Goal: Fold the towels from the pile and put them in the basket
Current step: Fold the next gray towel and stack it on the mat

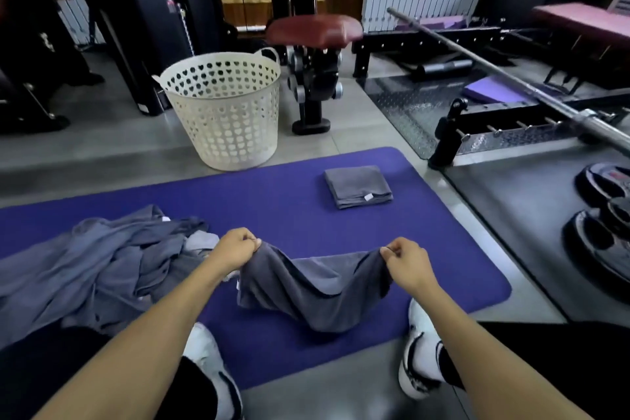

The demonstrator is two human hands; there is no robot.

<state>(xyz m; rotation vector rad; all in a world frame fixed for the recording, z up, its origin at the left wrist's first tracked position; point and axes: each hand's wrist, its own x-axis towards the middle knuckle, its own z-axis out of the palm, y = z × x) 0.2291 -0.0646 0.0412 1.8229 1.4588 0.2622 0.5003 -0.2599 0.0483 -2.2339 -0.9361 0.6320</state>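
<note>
A grey towel [317,290] hangs slack between my two hands above the purple mat [272,201]. My left hand [235,249] pinches its left top corner, and my right hand [409,261] pinches the right top corner. The towel's lower edge rests on the mat. A pile of crumpled grey towels [99,266] lies on the mat to my left. One folded grey towel [358,186] sits flat on the mat farther ahead to the right. A white perforated basket [223,112] stands upright on the floor just beyond the mat's far edge.
A gym machine with dark red pads [312,31] stands behind the basket. A barbell [511,78] and black rack frame lie to the right, with weight plates [603,208] on the dark floor. My white shoes [417,351] rest at the mat's near edge.
</note>
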